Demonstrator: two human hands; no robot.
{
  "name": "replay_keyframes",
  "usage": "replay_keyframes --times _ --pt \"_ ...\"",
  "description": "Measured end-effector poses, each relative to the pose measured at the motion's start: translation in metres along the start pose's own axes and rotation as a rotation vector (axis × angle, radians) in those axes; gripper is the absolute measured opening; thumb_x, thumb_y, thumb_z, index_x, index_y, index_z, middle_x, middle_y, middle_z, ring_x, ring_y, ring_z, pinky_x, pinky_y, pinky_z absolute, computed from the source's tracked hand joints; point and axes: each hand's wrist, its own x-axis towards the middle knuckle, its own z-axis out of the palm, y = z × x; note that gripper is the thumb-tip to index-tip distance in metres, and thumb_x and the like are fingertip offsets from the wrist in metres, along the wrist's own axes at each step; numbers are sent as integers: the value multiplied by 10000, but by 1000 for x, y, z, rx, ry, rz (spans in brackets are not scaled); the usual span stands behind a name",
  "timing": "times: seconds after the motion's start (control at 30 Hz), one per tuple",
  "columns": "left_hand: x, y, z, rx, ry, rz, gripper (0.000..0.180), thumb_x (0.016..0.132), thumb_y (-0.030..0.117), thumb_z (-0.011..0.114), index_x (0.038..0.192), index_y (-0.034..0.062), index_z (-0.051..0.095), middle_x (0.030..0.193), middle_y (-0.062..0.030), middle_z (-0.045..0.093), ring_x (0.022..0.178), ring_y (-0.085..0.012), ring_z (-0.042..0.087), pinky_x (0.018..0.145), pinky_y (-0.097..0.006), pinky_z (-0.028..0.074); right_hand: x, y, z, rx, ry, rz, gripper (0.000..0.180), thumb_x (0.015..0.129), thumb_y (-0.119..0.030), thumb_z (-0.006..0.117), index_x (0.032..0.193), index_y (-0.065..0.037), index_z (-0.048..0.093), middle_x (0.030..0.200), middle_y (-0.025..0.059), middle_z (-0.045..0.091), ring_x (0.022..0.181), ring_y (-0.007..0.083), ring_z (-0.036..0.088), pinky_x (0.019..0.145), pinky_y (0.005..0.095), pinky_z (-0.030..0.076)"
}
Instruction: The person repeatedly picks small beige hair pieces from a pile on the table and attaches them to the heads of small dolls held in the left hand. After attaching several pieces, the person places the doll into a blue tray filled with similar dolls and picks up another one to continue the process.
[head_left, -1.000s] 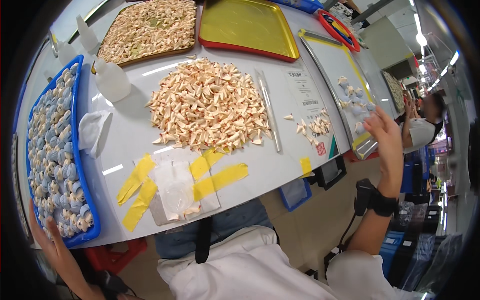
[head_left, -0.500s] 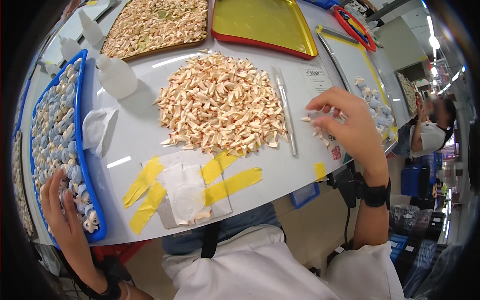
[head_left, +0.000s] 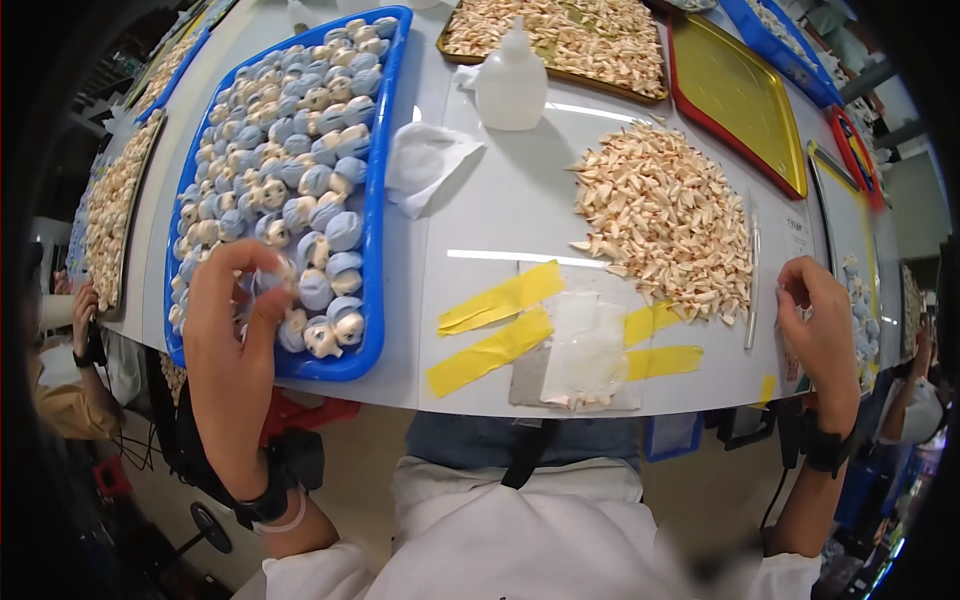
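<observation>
Over the near part of a blue tray [head_left: 372, 200] is my left hand [head_left: 225, 325], its thumb and fingertips closed round a small blue-haired doll head [head_left: 268, 280]. The tray is filled with rows of such doll heads, pale with painted eyes. At the table's right, my right hand [head_left: 822, 325] has its fingers curled together beside a few small pale pieces; what they pinch is too small to make out. Between the hands lies a heap of small pale pointed pieces [head_left: 665, 215] with reddish tips. Nearer me, a clear plastic patch [head_left: 585, 345] is held down by yellow tape [head_left: 490, 350].
A white squeeze bottle [head_left: 510, 90] and a white cloth [head_left: 425, 165] are right of the tray. Farther back are a tray of pale pieces [head_left: 570, 40] and a red-rimmed yellow tray [head_left: 735, 90]. A clear rod [head_left: 753, 280] borders the heap. Other people work at both sides.
The view has swung left, bringing the whole blue tray in. My left hand has gone from lying on the doll heads with fingers spread to gripping one. My right hand stays at the table's right.
</observation>
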Motion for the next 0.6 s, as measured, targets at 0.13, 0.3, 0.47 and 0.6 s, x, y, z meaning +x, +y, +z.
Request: replay_keyframes --times 0.13,0.3,0.47,0.6 --pt "-10 -1 -1 -401 265 -43 224 788 -14 550 1008 22 524 1043 -91 523 834 -155 529 718 -241 413 -3 -6 -8 117 85 51 153 695 48 538 845 21 542 718 57 516 659 112 501 609 227 394" --pt "-38 14 12 -1027 122 48 310 757 159 667 966 -5 509 1046 -156 486 791 -155 553 608 -189 441 -22 -28 -24 611 56 160 94 713 48 569 803 20 559 816 44 536 730 76 484 664 186 371" --pt "-53 61 42 -1373 -56 -369 456 766 288 663 1022 -24 450 979 -152 499 642 -137 522 528 -191 432 -25 -75 -7 706 119 -70 110 719 65 559 821 26 545 849 142 575 736 151 533 653 246 427" --pt "-58 67 59 -1479 -223 -215 463 740 270 693 1008 -21 452 976 -162 512 680 -160 548 544 -204 445 -26 -94 1 945 34 -118 166 712 39 569 862 21 499 782 161 562 700 172 554 636 259 447"
